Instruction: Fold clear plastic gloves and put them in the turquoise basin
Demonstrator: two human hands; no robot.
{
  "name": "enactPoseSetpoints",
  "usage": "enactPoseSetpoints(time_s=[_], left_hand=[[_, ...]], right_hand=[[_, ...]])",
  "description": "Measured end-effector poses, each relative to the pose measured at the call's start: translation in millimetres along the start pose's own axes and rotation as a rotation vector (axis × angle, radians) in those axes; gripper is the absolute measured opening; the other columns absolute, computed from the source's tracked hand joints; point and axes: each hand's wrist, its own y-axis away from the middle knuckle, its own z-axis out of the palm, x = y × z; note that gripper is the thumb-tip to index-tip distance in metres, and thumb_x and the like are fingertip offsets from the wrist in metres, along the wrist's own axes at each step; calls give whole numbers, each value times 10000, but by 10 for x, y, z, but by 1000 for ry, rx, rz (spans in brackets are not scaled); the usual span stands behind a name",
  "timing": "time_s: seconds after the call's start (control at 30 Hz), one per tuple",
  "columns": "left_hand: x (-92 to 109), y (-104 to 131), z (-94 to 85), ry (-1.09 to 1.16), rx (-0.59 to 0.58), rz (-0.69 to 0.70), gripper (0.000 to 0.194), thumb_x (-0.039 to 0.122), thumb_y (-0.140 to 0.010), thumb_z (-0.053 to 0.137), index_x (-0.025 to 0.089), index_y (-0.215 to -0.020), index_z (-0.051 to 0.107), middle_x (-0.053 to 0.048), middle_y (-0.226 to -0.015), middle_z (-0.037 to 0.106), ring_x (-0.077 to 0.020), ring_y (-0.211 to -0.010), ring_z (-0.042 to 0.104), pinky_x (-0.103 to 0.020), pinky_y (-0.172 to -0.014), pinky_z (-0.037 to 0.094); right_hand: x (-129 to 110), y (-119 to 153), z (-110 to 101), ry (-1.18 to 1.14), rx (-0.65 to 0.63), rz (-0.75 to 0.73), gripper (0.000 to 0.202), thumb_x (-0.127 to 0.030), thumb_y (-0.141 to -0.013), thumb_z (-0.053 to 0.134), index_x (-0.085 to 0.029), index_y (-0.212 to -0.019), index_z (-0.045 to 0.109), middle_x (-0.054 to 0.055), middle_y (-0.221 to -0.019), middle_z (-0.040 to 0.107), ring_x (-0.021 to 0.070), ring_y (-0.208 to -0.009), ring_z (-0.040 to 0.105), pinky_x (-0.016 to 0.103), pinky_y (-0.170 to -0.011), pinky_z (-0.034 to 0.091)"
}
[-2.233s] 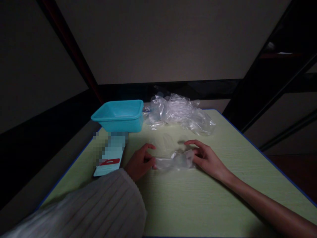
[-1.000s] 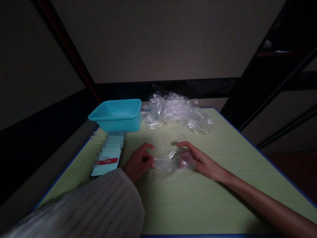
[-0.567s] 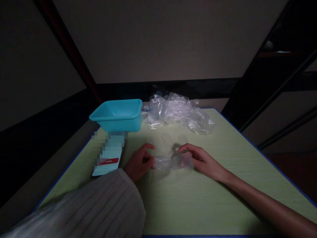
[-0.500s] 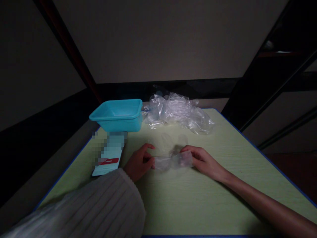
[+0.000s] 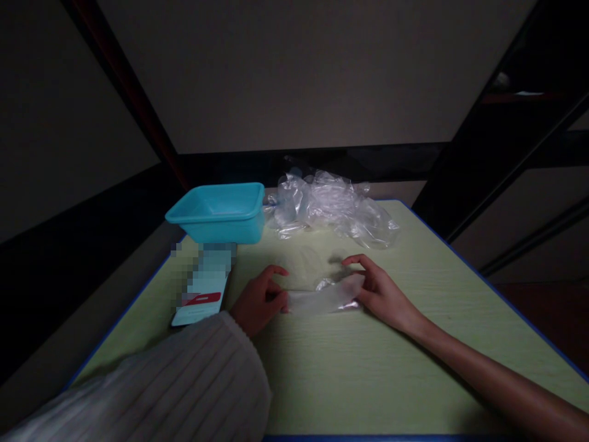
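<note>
A thin, clear plastic piece [image 5: 322,299] stretches between my two hands, just above the pale green table [image 5: 350,380]. My left hand [image 5: 261,298] pinches its left end between thumb and fingers, with the index finger curled above it. At the right end, my right hand [image 5: 384,294] has its thumb and some fingers on the plastic, while its index finger is lifted away. Behind the strip, a faint, transparent round part [image 5: 301,264] lies over the table; whether it belongs to the same piece is unclear.
A blue plastic basin [image 5: 223,230] stands at the back left. A phone [image 5: 205,288] lies in front of it, beside my left forearm. Crumpled clear plastic [image 5: 334,205] is heaped at the table's back edge, near the wall.
My right hand has shifted slightly, its index finger rising and spreading from the thumb. The right part of the plastic has tilted upward and looks straighter. My left hand stays in place.
</note>
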Motion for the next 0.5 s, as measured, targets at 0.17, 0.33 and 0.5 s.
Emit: enactPoseSetpoints(time_s=[0.17,0.33,0.5], left_hand=[[-12,1,1,3,11,1,274,103,-657,480,174,-919,449,104,-458,559,-117,-481,566,-216,-501,392],[-2,-1,5,10,18,-1,275,86,-650,474,171,-911,448,114,-448,541,-108,-467,559,-210,-497,389],[5,2,0,4,7,0,262,90,-649,472,184,-892,444,118,-439,532,-120,-477,580,-218,-492,393]], right_hand=[[-18,5,-14,56,55,-17,435,-123,-594,520,-218,-997,387,-7,-779,568,126,-589,551,235,-474,437],[-9,3,-18,61,27,-37,309,-211,-690,501,-209,-977,388,-26,-676,560,128,-544,532,238,-458,410],[49,-22,-13,9,70,-60,224,-308,-750,495,-237,-864,316,-85,-533,512,122,-442,518,215,-404,350]])
